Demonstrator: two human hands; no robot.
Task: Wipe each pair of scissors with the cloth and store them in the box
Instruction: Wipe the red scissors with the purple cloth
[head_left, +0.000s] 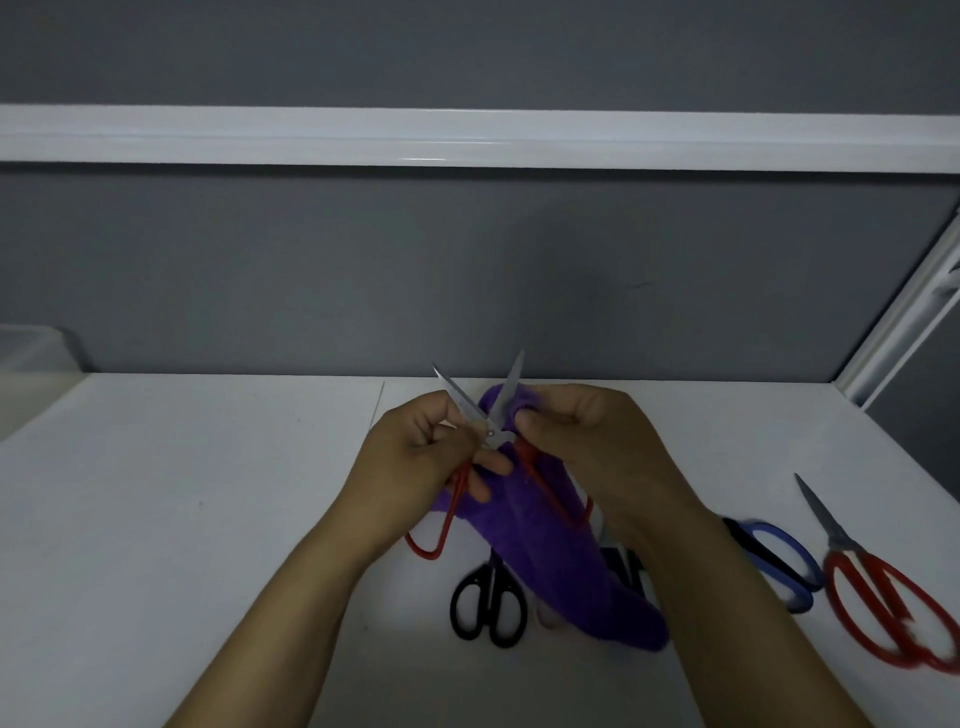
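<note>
Head view: left hand (415, 452) fingers (491, 462) pinch the open steel scissors with thin red loop handles (488, 431) near the pivot, blades splayed upward so each edge is reachable. Right hand (582, 441) pinches the purple fleecy cloth (550, 561) round the right blade, above the white surface (182, 493). Black-handled scissors (488, 603), blue-handled scissors (774, 556) and large red-handled scissors (883, 608) lie unwiped, I'd guess; translucent box (31, 353) far left.

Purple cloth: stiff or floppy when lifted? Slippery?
Probably floppy: the purple cloth hangs limp from the right hand in soft folds. Likely light, since a pinch of the fingers carries it. Its fuzzy pile seems unlikely to slip, but might snag on the blades of the open scissors.
</note>
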